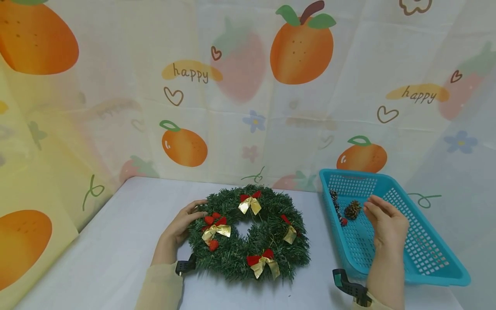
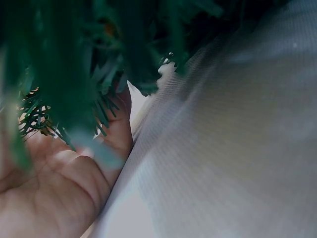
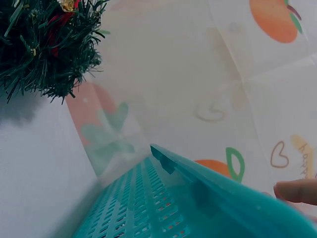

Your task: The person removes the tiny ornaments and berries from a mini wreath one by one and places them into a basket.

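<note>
A green Christmas wreath (image 1: 248, 265) with several red-and-gold bows lies on the white table. My left hand (image 1: 185, 221) grips its left edge, with needles against the palm in the left wrist view. Beside that hand, a gold bow (image 1: 215, 230) has red berries (image 1: 213, 245) around it. My right hand (image 1: 390, 226) hovers over the blue plastic basket (image 1: 426, 232), its fingers loosely bent and nothing seen in them. Inside the basket, a pine cone (image 1: 353, 209) lies left of the right fingertips.
More small dark cones (image 1: 333, 196) and a red berry (image 1: 344, 221) sit along the basket's left wall. The basket stands at the table's right side, its rim raised. A fruit-printed cloth (image 1: 240, 129) hangs behind the table (image 1: 128, 241).
</note>
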{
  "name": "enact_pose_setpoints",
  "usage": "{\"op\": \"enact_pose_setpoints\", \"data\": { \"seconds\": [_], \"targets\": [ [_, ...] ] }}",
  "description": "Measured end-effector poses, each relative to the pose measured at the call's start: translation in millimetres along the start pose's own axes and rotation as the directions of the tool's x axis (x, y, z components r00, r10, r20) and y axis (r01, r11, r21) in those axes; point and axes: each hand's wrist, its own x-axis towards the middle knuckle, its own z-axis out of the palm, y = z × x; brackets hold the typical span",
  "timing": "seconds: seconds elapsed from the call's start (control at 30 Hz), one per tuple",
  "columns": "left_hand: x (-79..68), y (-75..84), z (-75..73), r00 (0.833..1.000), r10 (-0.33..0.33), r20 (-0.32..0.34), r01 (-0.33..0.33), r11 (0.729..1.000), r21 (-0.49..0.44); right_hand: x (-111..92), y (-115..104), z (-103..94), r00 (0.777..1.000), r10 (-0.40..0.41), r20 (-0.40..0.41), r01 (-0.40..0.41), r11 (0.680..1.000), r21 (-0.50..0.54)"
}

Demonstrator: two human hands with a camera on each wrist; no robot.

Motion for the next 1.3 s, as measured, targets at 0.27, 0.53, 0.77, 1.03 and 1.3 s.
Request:
{"op": "enact_pose_setpoints", "data": {
  "seconds": [0.27,0.53,0.77,1.03,1.3],
  "targets": [
    [-0.3,-0.6,0.4,1.000,0.010,-0.015,-0.010,1.000,-0.010,-2,-4,2.2,0.999,0.017,0.029,-0.018,0.999,0.030],
    [-0.5,-0.2,0.1,1.000,0.004,-0.008,-0.004,1.000,-0.008,-4,-5,5.0,0.999,0.008,0.044,-0.010,0.999,0.044],
    [0.0,-0.7,-0.3,1.000,0.009,-0.011,-0.009,1.000,0.002,-8,-7,10.6,0.997,0.000,0.078,-0.004,0.999,0.054],
    [0.1,-1.2,0.1,1.000,0.000,-0.016,0.000,1.000,-0.008,-12,-6,18.8,0.995,-0.028,0.100,0.021,0.998,0.066],
    [0.1,-0.4,0.3,1.000,0.002,-0.011,-0.002,1.000,-0.007,-21,-3,30.9,0.986,-0.057,0.156,0.055,0.998,0.019]
  ]
}}
